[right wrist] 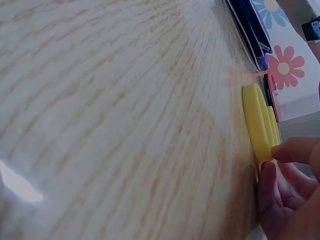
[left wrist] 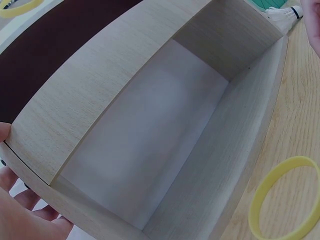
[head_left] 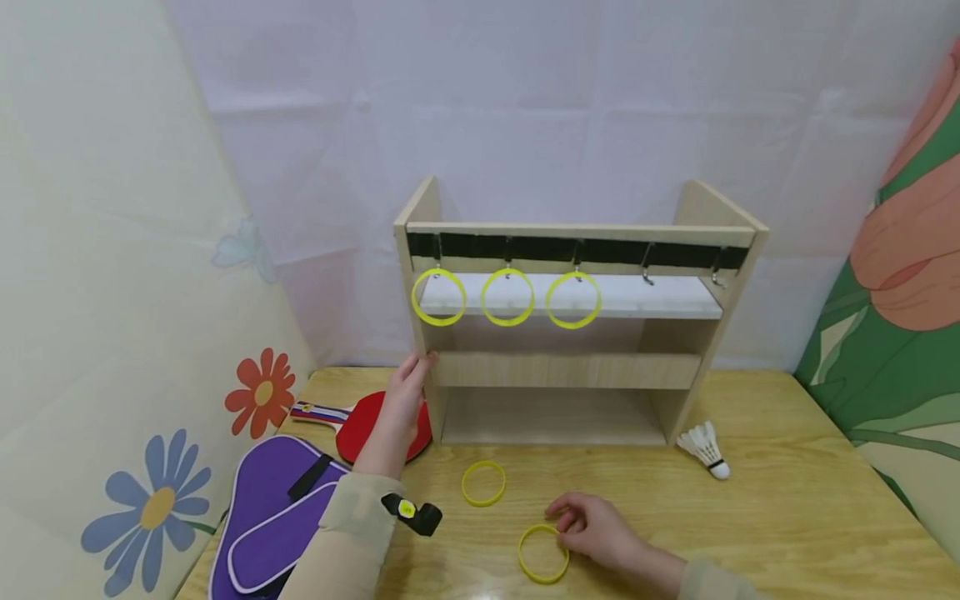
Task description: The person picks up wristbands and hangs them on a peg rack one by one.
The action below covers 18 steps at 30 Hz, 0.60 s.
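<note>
A small wooden shelf (head_left: pixel 566 371) stands on the table, with a black strip of hooks along its upper front. Three yellow rings (head_left: pixel 482 297) hang from its left hooks. My left hand (head_left: pixel 405 402) grips the shelf's left side panel, thumb on the front edge and fingers behind, as the left wrist view shows. Low on the table, my right hand (head_left: pixel 597 531) pinches the right edge of a yellow ring (right wrist: pixel 256 122) between thumb and fingers; the ring still lies at table level. Another yellow ring (head_left: pixel 462 483) lies nearer the shelf.
Two bare hooks (head_left: pixel 647 268) are on the strip's right. Left of the shelf lies a red table tennis bat (head_left: pixel 367 425), partly behind my left forearm, with a purple case (head_left: pixel 262 500) in front of it. A shuttlecock (head_left: pixel 705 450) rests by the shelf's right foot.
</note>
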{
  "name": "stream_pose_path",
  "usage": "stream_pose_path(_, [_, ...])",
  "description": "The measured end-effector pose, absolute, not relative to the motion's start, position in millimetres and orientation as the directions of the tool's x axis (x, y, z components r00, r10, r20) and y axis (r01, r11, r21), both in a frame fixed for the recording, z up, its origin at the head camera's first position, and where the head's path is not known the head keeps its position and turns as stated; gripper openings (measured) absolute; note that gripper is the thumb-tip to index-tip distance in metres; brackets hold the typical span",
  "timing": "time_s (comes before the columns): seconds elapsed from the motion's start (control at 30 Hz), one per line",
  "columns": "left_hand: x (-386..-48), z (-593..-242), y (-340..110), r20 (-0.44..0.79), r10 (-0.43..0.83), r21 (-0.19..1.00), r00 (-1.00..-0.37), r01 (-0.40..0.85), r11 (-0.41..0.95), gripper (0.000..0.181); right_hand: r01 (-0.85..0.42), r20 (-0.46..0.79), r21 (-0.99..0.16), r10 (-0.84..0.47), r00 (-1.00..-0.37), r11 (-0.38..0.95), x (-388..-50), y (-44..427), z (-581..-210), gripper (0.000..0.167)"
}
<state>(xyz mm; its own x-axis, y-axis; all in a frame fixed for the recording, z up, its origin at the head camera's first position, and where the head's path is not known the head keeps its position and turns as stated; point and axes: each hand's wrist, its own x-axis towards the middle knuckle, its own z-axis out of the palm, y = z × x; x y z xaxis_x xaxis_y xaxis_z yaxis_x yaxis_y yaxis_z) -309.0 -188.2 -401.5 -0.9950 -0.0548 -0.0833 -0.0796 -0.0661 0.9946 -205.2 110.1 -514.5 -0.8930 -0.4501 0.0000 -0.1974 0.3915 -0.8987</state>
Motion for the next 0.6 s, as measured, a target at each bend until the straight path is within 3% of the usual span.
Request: stream_pose_path(0.6, [-310.9, -403.5, -188.5, -0.075, -0.061, 0.995, -0.995, -0.07, -0.074, 0.057, -0.182, -0.007, -0.912, -0.458, -0.889, 0.367, -208.0, 113.0, -511.4, 0.038])
